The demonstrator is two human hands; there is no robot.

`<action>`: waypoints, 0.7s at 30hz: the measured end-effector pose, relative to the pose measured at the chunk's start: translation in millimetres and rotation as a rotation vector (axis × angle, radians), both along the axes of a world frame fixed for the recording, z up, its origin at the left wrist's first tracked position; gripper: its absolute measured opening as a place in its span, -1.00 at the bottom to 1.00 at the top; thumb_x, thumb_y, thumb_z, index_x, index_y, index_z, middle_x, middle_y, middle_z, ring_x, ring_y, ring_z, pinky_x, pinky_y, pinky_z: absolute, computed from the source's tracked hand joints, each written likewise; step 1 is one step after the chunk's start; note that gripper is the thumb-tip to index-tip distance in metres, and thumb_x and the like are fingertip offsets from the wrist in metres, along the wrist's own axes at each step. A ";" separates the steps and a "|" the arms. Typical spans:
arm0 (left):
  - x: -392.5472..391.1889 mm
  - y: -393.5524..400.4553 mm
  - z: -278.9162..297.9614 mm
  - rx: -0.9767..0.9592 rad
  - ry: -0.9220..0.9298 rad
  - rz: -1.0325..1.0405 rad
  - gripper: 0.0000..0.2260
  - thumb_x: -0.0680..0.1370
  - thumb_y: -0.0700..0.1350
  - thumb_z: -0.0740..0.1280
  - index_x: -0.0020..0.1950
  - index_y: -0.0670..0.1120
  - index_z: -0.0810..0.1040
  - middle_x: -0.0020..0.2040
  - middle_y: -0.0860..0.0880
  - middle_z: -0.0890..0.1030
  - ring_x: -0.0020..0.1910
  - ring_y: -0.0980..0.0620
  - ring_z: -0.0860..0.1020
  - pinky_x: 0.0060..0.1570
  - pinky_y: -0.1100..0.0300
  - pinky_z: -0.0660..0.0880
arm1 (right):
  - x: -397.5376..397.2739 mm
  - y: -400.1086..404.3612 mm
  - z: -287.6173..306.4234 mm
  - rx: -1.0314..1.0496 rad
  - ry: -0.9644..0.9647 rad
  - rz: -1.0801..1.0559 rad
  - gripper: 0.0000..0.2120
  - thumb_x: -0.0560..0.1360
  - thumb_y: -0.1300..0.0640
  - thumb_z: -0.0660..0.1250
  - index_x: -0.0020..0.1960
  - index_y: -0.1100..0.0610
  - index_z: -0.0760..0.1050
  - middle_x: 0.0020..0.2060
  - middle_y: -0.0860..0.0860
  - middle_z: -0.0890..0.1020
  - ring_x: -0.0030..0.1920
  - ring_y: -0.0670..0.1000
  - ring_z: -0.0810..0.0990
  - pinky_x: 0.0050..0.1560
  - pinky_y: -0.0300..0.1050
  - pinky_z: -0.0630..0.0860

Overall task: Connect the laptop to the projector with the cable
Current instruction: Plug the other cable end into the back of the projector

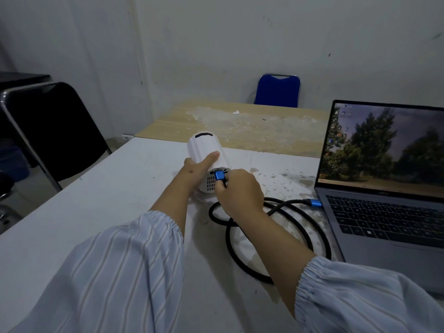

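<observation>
A small white cylindrical projector [204,147] lies tilted on the white table [84,212], its rear face with vents towards me. My left hand [194,171] wraps around its body, thumb on top. My right hand [237,191] pinches the blue plug [219,175] of a black braided cable [242,258] right at the port on the projector's rear; how deep the plug sits I cannot tell. The cable loops on the table, and its other blue plug [314,203] sits at the left edge of the open grey laptop [384,224], whose screen shows a tree wallpaper.
A second, wood-topped table [240,126] butts against the far edge of the white one. A blue chair [277,91] stands behind it by the wall. A black folding chair [52,131] stands to the left.
</observation>
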State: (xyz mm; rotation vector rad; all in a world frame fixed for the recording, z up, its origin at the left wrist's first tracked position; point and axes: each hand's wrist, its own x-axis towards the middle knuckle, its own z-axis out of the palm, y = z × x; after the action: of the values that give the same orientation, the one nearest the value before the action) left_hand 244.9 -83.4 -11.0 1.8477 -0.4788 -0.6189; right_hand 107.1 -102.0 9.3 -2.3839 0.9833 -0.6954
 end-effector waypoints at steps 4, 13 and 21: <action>3.6 0.0 -0.6 0.020 -0.014 -0.030 -0.21 0.35 0.34 0.24 0.38 -0.14 0.20 0.23 -0.18 0.42 0.02 -0.14 0.41 -0.06 0.02 0.35 | 2.1 1.6 0.1 0.003 -0.005 0.004 -0.76 0.51 0.11 0.21 0.01 0.28 0.50 -0.23 0.08 0.44 -0.26 0.06 0.40 -0.50 -0.24 0.14; 9.5 0.4 -3.5 0.045 -0.031 -0.059 -0.17 0.28 0.40 0.24 0.36 -0.12 0.23 0.27 -0.18 0.43 0.12 -0.16 0.43 0.09 -0.04 0.41 | 3.4 -3.3 -2.3 0.034 -0.038 0.033 -0.78 0.47 0.11 0.24 -0.06 0.26 0.53 -0.23 0.11 0.56 -0.28 0.09 0.51 -0.42 -0.19 0.34; 8.2 2.3 -2.8 0.008 -0.044 -0.057 -0.15 0.28 0.40 0.24 0.37 -0.12 0.23 0.27 -0.18 0.44 0.12 -0.17 0.45 0.04 -0.01 0.44 | -5.5 -32.9 2.1 0.341 -0.281 0.090 -0.64 0.31 -0.13 0.43 -0.09 0.12 0.45 -0.20 0.00 0.54 -0.21 -0.04 0.51 -0.32 -0.18 0.40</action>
State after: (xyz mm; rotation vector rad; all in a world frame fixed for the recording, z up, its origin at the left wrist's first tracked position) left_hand 253.1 -81.1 -13.9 1.8634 -0.5603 -0.6200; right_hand 101.7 -134.9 11.4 -1.9594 0.7976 -0.7388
